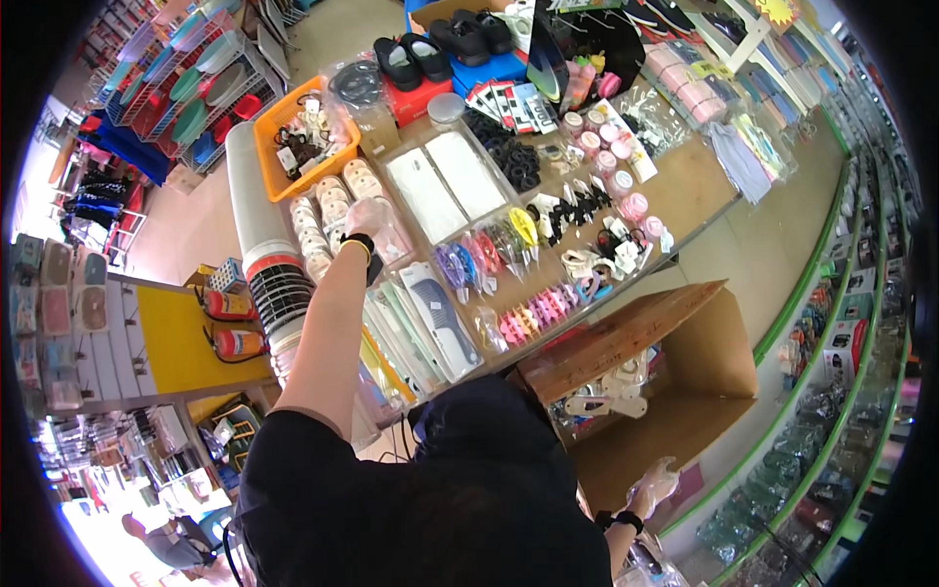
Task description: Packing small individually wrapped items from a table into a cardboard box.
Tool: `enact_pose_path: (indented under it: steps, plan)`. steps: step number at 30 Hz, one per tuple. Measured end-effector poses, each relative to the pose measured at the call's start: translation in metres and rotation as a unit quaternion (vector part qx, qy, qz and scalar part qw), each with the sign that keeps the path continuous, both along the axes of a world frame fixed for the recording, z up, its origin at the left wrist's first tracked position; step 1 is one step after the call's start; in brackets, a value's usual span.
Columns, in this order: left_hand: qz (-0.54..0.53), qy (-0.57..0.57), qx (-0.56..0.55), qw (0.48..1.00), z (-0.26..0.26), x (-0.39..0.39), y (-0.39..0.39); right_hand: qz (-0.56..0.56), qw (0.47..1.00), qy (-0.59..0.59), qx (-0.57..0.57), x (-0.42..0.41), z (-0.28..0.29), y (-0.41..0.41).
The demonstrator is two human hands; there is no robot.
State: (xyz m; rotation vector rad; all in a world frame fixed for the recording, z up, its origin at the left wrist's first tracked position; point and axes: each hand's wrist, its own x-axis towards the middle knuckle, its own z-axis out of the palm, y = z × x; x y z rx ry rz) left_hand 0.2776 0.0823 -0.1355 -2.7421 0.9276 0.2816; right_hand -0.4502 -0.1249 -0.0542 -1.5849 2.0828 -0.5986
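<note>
My left hand [369,217], in a clear plastic glove, reaches onto the display table beside rows of round beige packaged items [334,199]. A pinkish packet [394,238] lies at its fingers; whether it is gripped cannot be told. My right hand [655,484], also gloved in clear plastic, is low on the right by the edge of an open cardboard box [623,447], and nothing plain shows in it. Combs in clear sleeves [440,315], colourful hair clips [539,314] and an orange basket of hair ties [268,158] lie on the table.
The cardboard box holds flat beige pieces [609,400]. Shoes [469,37] stand on boxes at the table's far side. Two fire extinguishers [238,343] are at the left. Green-edged shelves [792,308] curve along the right. A person [172,541] is at the lower left.
</note>
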Motion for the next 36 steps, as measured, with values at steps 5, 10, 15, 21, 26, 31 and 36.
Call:
enact_pose_path:
  steps: [5, 10, 15, 21, 26, 31, 36]
  plan:
    - [-0.021, -0.005, 0.034, 0.999, 0.008, -0.008, -0.006, -0.009, 0.992, 0.123, -0.019, 0.01, 0.001, 0.001]
    - [-0.025, 0.042, -0.032, 0.998, -0.014, 0.005, -0.004, -0.006, 0.999, 0.049, 0.017, 0.0, -0.004, -0.001]
    - [-0.086, 0.034, -0.01, 0.996, -0.031, 0.015, -0.003, -0.016, 1.0, 0.02, 0.017, -0.009, -0.019, -0.008]
    - [0.0, -0.01, -0.048, 0.999, -0.033, -0.003, -0.008, 0.006, 0.999, 0.033, -0.027, -0.021, -0.029, -0.009]
    - [-0.037, -0.047, 0.023, 0.998, -0.023, -0.012, -0.007, -0.019, 0.989, 0.148, 0.002, 0.004, -0.006, -0.003]
    - [-0.108, -0.129, -0.012, 0.986, -0.041, -0.009, 0.004, 0.008, 0.986, 0.137, -0.091, 0.02, 0.006, 0.003]
    - [-0.051, -0.059, 0.041, 0.996, -0.083, 0.026, 0.004, -0.02, 0.986, 0.158, 0.044, 0.011, 0.007, -0.006]
